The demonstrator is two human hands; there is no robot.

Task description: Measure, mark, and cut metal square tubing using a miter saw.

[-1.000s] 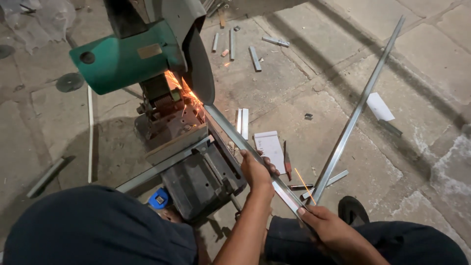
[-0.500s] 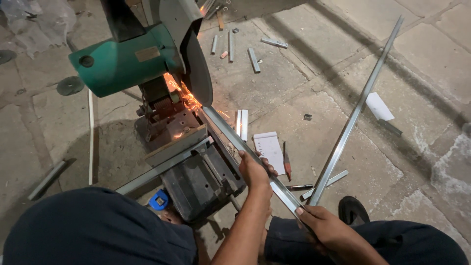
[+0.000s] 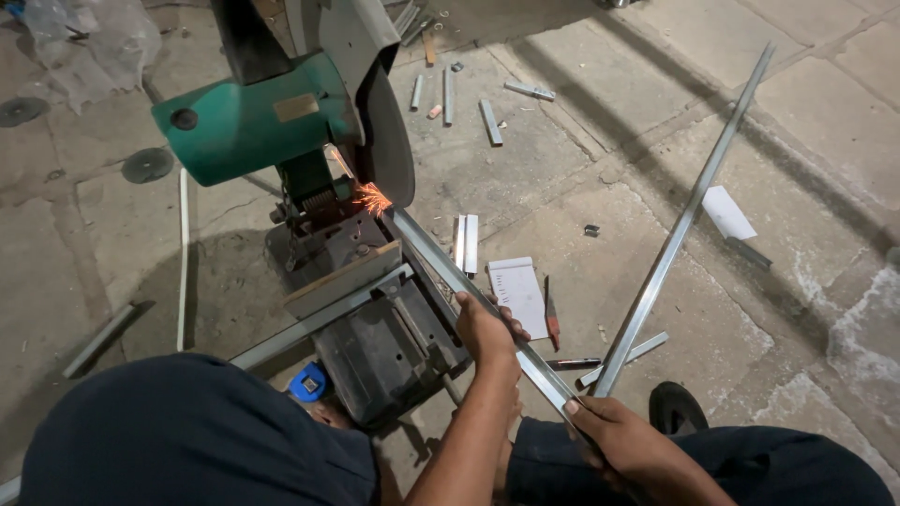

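Steel channel lies across chop saw base, far end under sparking blade. Left hand fingers wrapped shut mid-length; right hand pinches near end. Likely stiff, light, sharp-edged, hot near cut; grip well back

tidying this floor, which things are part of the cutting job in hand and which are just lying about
In use: green chop saw; long grey metal bar under its blade; left hand; right hand.
Lying about: white notepad; short metal offcuts; second long metal bar.
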